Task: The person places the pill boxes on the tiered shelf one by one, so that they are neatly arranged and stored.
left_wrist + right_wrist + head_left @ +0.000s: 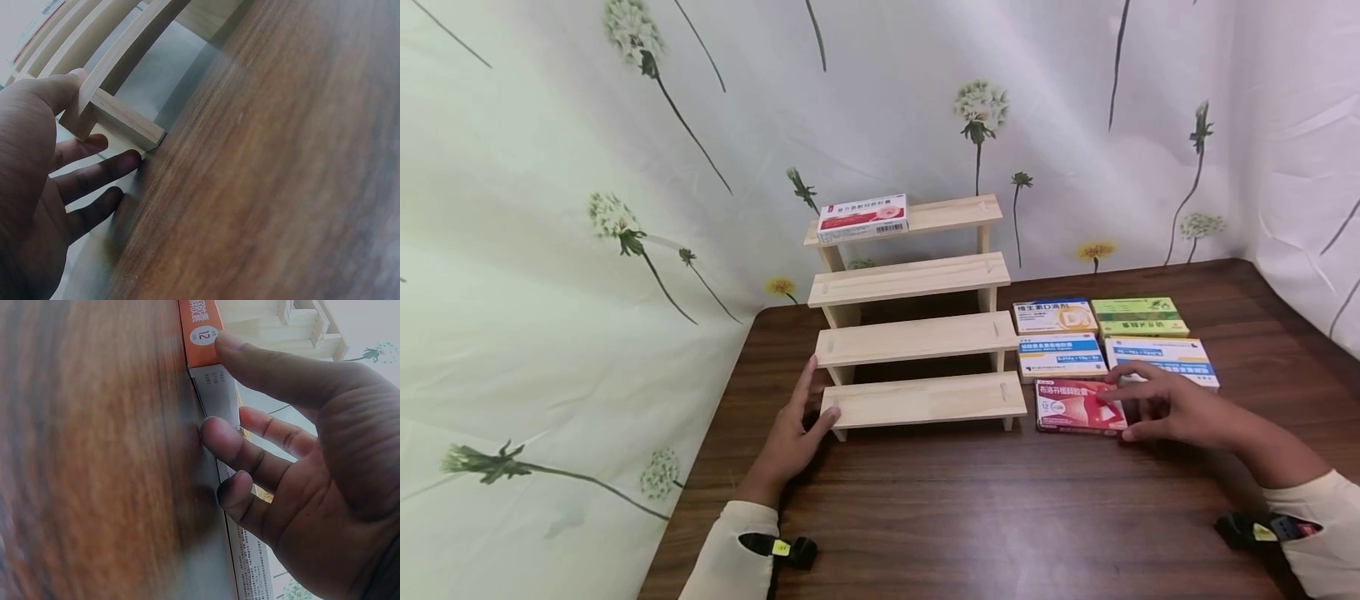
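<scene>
A pale wooden stand with stepped shelves (917, 400) stands on the brown table. At its lower left end is my left hand (790, 437), thumb on the lowest step's corner and fingers stretched along the side. In the left wrist view the other fingers of that hand (44, 175) spread below the step's end (81, 119). My right hand (1172, 408) holds a red medicine box (1075, 408) at its right end, between thumb and index finger. In the right wrist view the thumb of the right hand (331, 437) touches the red box (201, 337); the index finger is mostly hidden.
A white-and-red box (862, 218) lies on the top shelf, at its left. Behind the red box lie a blue-and-orange box (1052, 317), a green box (1138, 318) and two white-and-blue boxes, one left (1060, 357), one right (1180, 354). A flowered curtain (880, 100) hangs behind.
</scene>
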A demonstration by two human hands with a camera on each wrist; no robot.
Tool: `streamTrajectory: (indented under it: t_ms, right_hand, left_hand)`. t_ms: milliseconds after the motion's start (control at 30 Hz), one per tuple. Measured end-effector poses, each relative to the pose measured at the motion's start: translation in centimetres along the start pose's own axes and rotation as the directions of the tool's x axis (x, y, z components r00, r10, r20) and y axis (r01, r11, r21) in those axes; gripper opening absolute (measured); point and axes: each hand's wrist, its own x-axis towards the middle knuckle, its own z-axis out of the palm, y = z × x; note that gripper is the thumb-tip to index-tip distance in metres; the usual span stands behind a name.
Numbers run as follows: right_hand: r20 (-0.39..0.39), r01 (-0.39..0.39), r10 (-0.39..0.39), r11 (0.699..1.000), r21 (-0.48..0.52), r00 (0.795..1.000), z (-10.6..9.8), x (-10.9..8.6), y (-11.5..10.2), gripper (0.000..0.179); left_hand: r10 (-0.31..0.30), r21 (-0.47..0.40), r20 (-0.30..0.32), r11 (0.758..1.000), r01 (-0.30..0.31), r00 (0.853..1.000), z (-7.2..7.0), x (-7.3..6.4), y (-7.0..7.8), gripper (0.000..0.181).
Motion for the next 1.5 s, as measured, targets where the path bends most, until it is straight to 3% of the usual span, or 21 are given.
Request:
streamTrajectory:
  t_ms: [400,733,1000,1300,1500]
  right_hand:
    - [-0.001,-0.01,0.01,1.0,-0.013,1.0,0.28,0.08,0.02,0.044]
    - [0.052,-0.07,0.069,0.998,0.004,0.996,0.09,0.24,-0.32,0.051]
    - [0.032,-0.045,0.046,0.999,-0.021,0.998,0.24,0.17,-0.04,0.046]
    - [-0.004,0.064,-0.064,0.998,0.002,0.998,0.44,-0.1,0.32,0.045]
    - [-0.008,0.029,-0.029,1.0,0.003,1.0,0.27,-0.23,0.2,0.047]
  left_hand:
    - [0.007,0.011,-0.002,1.0,-0.007,1.0,-0.05,0.0,0.0,0.09]
    - [-0.004,0.001,-0.002,1.0,0.004,1.0,-0.01,-0.03,-0.01,0.089]
    - [0.001,0.008,0.001,1.0,-0.001,1.0,-0.03,0.03,-0.03,0.089]
    - [0.016,0.003,0.001,1.0,-0.016,1.0,-0.04,-0.01,-0.03,0.089]
    - [0.018,0.003,0.002,1.0,-0.018,1.0,-0.06,-0.04,-0.07,0.088]
